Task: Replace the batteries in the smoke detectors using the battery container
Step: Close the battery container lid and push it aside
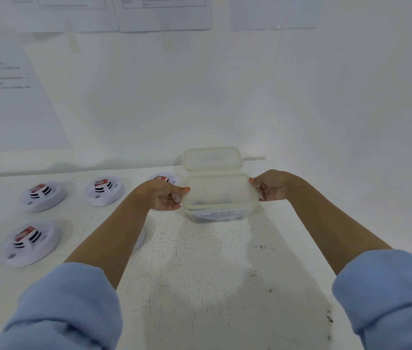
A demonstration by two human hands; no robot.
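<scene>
Our fingers (184,189) on the left hand (164,197) pinch one side flap of the lid (220,189), and the right hand (274,186) pinches the opposite flap the same way. The lid sits over the translucent battery container (215,214), which stands toward the back of the white counter (199,274) with dark shapes, probably batteries, blurred inside. A pale rectangle behind it may be a raised flap; we cannot tell. We judge the task barely begun: the container is only being unlatched, and the smoke detectors (43,195) to the left look untouched.
</scene>
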